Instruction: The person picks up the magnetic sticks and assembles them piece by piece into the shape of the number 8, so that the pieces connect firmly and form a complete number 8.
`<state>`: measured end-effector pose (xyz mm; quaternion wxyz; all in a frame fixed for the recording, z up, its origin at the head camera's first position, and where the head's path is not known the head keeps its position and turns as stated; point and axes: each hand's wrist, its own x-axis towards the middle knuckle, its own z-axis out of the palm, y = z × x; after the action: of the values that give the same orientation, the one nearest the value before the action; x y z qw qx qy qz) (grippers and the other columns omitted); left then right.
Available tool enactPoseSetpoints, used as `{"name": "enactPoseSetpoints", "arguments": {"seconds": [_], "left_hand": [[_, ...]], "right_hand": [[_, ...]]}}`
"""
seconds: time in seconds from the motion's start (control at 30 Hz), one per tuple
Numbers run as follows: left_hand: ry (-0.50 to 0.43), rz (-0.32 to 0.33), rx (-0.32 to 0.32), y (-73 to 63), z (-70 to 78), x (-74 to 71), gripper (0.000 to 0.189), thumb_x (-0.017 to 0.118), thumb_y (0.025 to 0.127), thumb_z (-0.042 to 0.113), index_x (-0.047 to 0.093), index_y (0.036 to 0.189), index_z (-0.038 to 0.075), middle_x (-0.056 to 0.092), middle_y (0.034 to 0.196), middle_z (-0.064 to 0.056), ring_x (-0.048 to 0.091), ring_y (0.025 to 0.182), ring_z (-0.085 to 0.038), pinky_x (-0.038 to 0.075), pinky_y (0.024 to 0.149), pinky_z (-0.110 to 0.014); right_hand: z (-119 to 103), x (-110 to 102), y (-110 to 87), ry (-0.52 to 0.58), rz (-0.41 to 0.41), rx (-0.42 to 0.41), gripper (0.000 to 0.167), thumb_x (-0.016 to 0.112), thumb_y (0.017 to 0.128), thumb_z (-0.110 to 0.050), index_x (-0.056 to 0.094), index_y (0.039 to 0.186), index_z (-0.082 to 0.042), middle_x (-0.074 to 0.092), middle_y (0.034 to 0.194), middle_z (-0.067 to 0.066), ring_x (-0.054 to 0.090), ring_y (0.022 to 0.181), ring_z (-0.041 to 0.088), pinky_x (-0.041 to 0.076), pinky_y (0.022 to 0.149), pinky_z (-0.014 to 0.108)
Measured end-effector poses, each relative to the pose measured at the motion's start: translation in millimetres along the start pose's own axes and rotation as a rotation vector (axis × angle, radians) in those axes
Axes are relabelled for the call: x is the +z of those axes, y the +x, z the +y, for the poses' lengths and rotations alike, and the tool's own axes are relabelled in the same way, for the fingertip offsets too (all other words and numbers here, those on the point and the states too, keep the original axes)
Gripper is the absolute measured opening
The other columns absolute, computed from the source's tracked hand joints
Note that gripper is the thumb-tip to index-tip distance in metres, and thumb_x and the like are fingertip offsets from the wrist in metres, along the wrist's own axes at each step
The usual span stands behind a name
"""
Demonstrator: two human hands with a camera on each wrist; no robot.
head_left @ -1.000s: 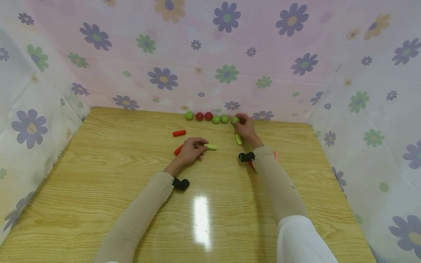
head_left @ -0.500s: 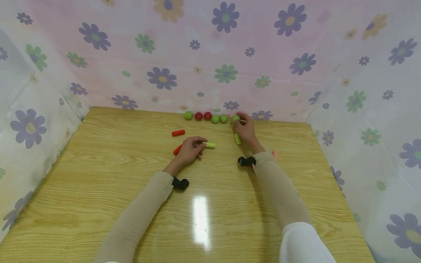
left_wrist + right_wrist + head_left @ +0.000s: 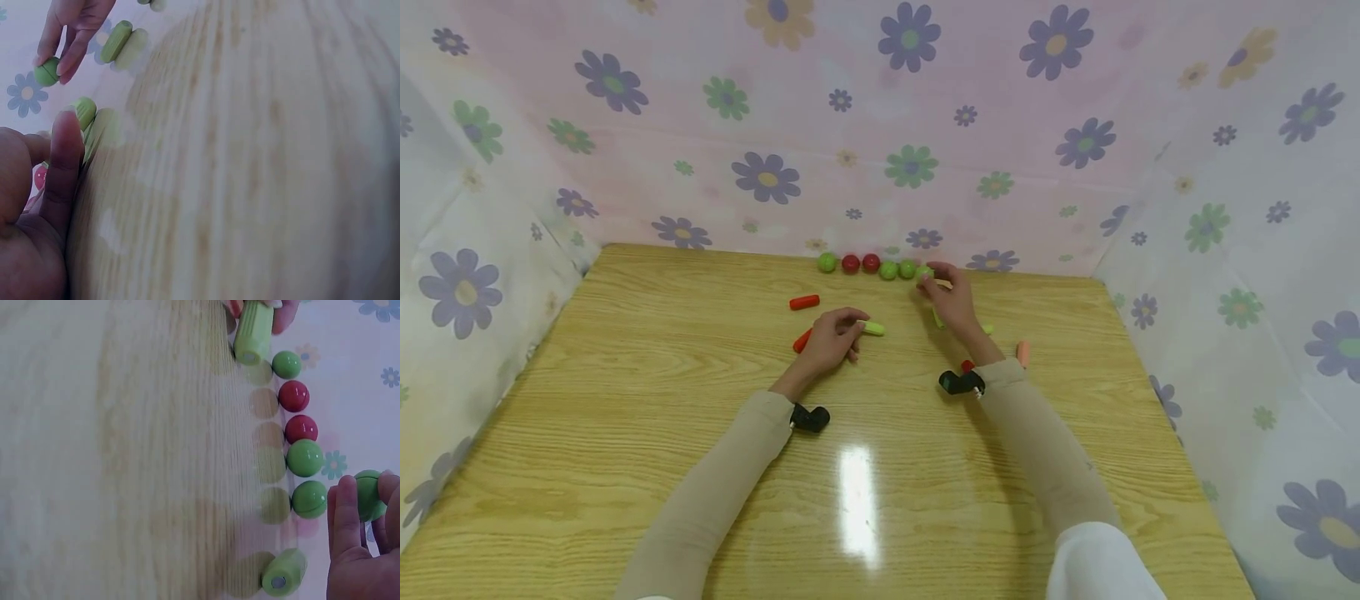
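My left hand [image 3: 831,343] pinches a light green ribbed stick [image 3: 874,328] between thumb and fingers, low over the table. In the right wrist view this stick [image 3: 253,331] shows a small round metallic spot on its end. My right hand [image 3: 955,302] holds a green ball [image 3: 369,495] in its fingertips, at the right end of a row of balls along the back wall. In that row stand a green ball [image 3: 827,262], two red balls [image 3: 850,264], and two more green balls [image 3: 907,269]. A green stick [image 3: 284,572] lies partly hidden under the right hand.
Two red sticks [image 3: 804,302] lie near the left hand, one partly covered by it. By the right forearm are a pale green piece [image 3: 987,329], a red piece [image 3: 967,366] and a pink stick [image 3: 1023,354]. Flowered cloth [image 3: 767,177] walls the table [image 3: 647,350] in.
My right hand has moved slightly left with the green ball, narrowing the gap to the row. More of the pink stick and the pale green piece shows. The left hand keeps its grip, nearly still.
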<state>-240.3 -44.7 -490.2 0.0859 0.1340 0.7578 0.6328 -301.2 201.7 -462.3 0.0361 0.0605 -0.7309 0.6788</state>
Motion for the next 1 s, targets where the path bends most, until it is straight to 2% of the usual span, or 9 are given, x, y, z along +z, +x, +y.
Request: {"name": "enactPoseSetpoints", "arguments": {"seconds": [0.17, 0.3, 0.5, 0.63, 0.7, 0.8, 0.93, 1.0], "left_hand": [[0.002, 0.000, 0.003, 0.1, -1.1, 0.2, 0.024, 0.052, 0.107, 0.009, 0.064, 0.125, -0.001, 0.058, 0.070, -0.011, 0.058, 0.052, -0.015, 0.055, 0.054, -0.027], [-0.006, 0.009, -0.001, 0.2, -2.3, 0.4, 0.023, 0.052, 0.107, 0.009, 0.065, 0.124, 0.000, 0.058, 0.070, -0.011, 0.057, 0.052, -0.016, 0.055, 0.054, -0.028], [-0.017, 0.011, -0.006, 1.4, -3.9, 0.5, 0.025, 0.053, 0.107, 0.010, 0.065, 0.125, -0.001, 0.059, 0.071, -0.012, 0.057, 0.053, -0.017, 0.055, 0.054, -0.026], [-0.033, 0.001, -0.019, 0.8, -2.7, -1.1, 0.028, 0.053, 0.107, 0.011, 0.063, 0.128, -0.004, 0.061, 0.076, -0.022, 0.058, 0.055, -0.020, 0.055, 0.054, -0.027], [-0.045, -0.006, -0.023, -0.3, 1.0, -2.4, 0.030, 0.052, 0.107, 0.010, 0.062, 0.129, -0.007, 0.061, 0.079, -0.028, 0.059, 0.057, -0.024, 0.055, 0.054, -0.030], [-0.048, -0.014, -0.020, -5.4, 14.3, -4.2, 0.029, 0.052, 0.106, 0.007, 0.062, 0.128, -0.011, 0.061, 0.082, -0.034, 0.060, 0.057, -0.027, 0.057, 0.055, -0.032], [-0.045, -0.011, -0.005, -11.5, 28.3, -4.4, 0.028, 0.053, 0.106, 0.004, 0.062, 0.125, -0.013, 0.061, 0.080, -0.032, 0.060, 0.055, -0.026, 0.056, 0.055, -0.032], [-0.049, -0.007, -0.002, -12.3, 29.8, -4.2, 0.028, 0.053, 0.106, 0.004, 0.062, 0.125, -0.013, 0.061, 0.080, -0.031, 0.060, 0.055, -0.025, 0.056, 0.054, -0.031]], "right_hand": [[0.3, 4.4, -11.6, 0.026, -0.083, 0.038, 0.038, 0.054, 0.104, -0.002, 0.048, 0.139, 0.011, 0.052, 0.123, 0.016, 0.061, 0.114, 0.047, 0.053, 0.100, 0.043], [3.0, 7.3, -19.7, -0.033, -0.140, 0.077, 0.039, 0.052, 0.105, -0.001, 0.046, 0.141, 0.011, 0.050, 0.131, 0.023, 0.062, 0.115, 0.042, 0.055, 0.098, 0.035], [5.3, 11.4, -26.6, -0.097, -0.134, 0.126, 0.037, 0.054, 0.105, -0.003, 0.050, 0.140, 0.008, 0.051, 0.134, 0.024, 0.062, 0.115, 0.035, 0.056, 0.092, 0.027], [5.6, 13.0, -31.2, -0.080, -0.132, 0.177, 0.037, 0.057, 0.104, -0.005, 0.052, 0.139, 0.005, 0.052, 0.136, 0.021, 0.058, 0.119, 0.027, 0.055, 0.093, 0.025], [6.3, 13.4, -33.4, -0.073, -0.139, 0.186, 0.038, 0.058, 0.103, -0.005, 0.052, 0.139, 0.005, 0.052, 0.137, 0.021, 0.057, 0.120, 0.026, 0.054, 0.095, 0.025], [6.9, 13.4, -35.9, -0.074, -0.157, 0.183, 0.039, 0.058, 0.103, -0.004, 0.051, 0.140, 0.005, 0.051, 0.138, 0.022, 0.058, 0.122, 0.029, 0.054, 0.095, 0.025], [6.4, 13.4, -38.9, -0.080, -0.176, 0.177, 0.040, 0.058, 0.103, -0.004, 0.051, 0.141, 0.005, 0.049, 0.139, 0.023, 0.059, 0.125, 0.035, 0.055, 0.093, 0.025], [5.5, 13.7, -40.5, -0.070, -0.185, 0.177, 0.040, 0.057, 0.103, -0.003, 0.050, 0.142, 0.006, 0.048, 0.140, 0.024, 0.058, 0.127, 0.038, 0.056, 0.093, 0.026]]}}
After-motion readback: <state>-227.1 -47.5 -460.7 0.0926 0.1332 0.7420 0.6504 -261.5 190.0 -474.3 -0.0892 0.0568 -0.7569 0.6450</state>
